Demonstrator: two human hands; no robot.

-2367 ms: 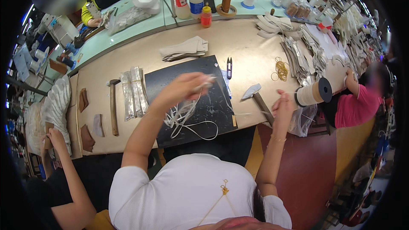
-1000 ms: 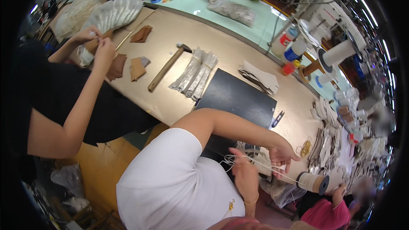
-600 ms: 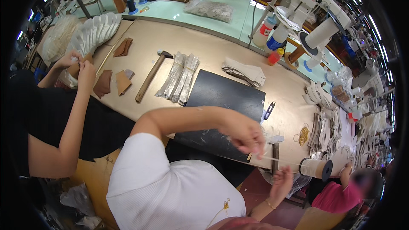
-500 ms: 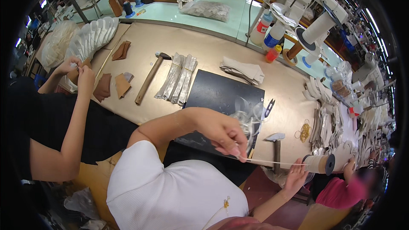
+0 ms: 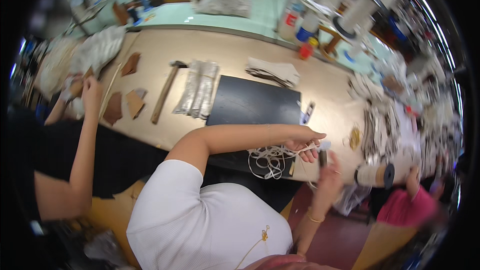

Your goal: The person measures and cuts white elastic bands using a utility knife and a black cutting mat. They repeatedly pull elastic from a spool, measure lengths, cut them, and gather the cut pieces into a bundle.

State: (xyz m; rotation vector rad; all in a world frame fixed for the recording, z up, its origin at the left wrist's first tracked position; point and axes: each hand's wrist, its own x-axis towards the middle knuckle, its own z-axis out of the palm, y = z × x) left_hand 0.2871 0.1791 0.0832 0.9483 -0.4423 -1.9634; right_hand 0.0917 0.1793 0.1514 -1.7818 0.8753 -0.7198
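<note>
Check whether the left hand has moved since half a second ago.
Yes, to the right: judged against the black board, the left hand appeared over it then and now shows past its right edge.

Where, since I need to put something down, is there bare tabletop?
Bare tabletop: between the thread snips and yellow bands, and between the leftmost hammer and far brown pieces. Crowded: right end, under stacked strips, and around the near edge of the black mat, with white cord, left hand and right hand.
</note>
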